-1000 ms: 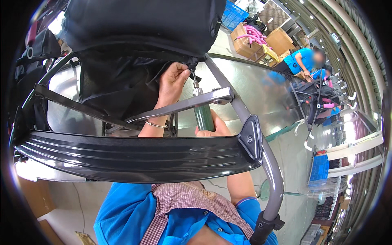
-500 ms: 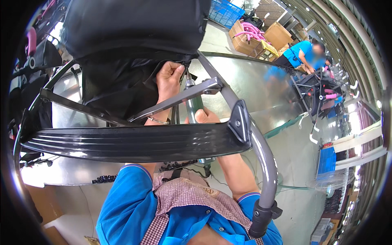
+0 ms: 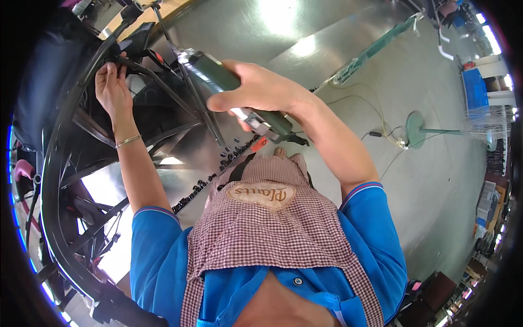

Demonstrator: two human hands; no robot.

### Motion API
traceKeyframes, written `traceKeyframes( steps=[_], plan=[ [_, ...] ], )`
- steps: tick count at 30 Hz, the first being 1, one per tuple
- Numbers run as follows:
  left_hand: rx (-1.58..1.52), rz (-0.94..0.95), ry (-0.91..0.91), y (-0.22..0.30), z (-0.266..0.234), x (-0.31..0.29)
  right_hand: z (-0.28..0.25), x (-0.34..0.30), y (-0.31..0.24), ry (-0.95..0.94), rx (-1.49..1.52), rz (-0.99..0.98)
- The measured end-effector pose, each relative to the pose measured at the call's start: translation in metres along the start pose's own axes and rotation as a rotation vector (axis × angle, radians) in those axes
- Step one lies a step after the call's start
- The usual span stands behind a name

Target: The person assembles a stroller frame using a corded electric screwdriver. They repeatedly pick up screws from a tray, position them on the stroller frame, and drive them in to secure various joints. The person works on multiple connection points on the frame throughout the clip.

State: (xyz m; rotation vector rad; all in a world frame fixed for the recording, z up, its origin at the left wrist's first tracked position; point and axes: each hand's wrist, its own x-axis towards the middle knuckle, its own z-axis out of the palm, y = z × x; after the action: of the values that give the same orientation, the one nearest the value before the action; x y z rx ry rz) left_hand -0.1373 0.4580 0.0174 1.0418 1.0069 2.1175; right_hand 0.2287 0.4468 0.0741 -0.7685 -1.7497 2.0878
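At the left stands a tubular frame (image 3: 52, 158) with dark bars and black fabric (image 3: 46, 76). My left hand (image 3: 114, 92) reaches up to it, fingers closed together at a black part near the bars. What they pinch is too hidden to make out. My right hand (image 3: 256, 90) is wrapped around a dark green power screwdriver (image 3: 215, 73) with a silver nose. Its tip points up and left, towards the frame's bars, and a black cord leaves its lower end.
Several small black parts (image 3: 231, 155) lie along the edge of the shiny metal table (image 3: 229, 30). On the floor to the right are a green round-based stand (image 3: 415, 131) and loose cables (image 3: 381, 133). A blue bin (image 3: 475, 90) stands at the far right.
The frame now sits further left in view, turned. My left hand has shifted left and up. My right hand has brought the screwdriver out from behind the black crosspiece, tilting it left.
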Motion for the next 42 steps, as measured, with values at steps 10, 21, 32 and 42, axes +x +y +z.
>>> traceKeyframes(
  steps=[10, 21, 32, 42],
  plan=[
    [0.844, -0.212, -0.573, -0.091, 0.050, -0.195, -0.049, -0.070, 0.112, 0.165, 0.250, 0.186],
    [0.882, -0.265, -0.759, -0.182, 0.080, -0.260, -0.054, -0.120, 0.177, 0.275, 0.384, 0.309],
    [0.991, -0.254, -0.888, -0.217, 0.115, -0.258, -0.064, -0.140, 0.185, 0.298, 0.312, 0.343],
    [0.169, -1.154, -0.339, -0.210, 0.124, -0.232, -0.058, -0.127, 0.182, 0.264, 0.011, 0.251]
  ],
)
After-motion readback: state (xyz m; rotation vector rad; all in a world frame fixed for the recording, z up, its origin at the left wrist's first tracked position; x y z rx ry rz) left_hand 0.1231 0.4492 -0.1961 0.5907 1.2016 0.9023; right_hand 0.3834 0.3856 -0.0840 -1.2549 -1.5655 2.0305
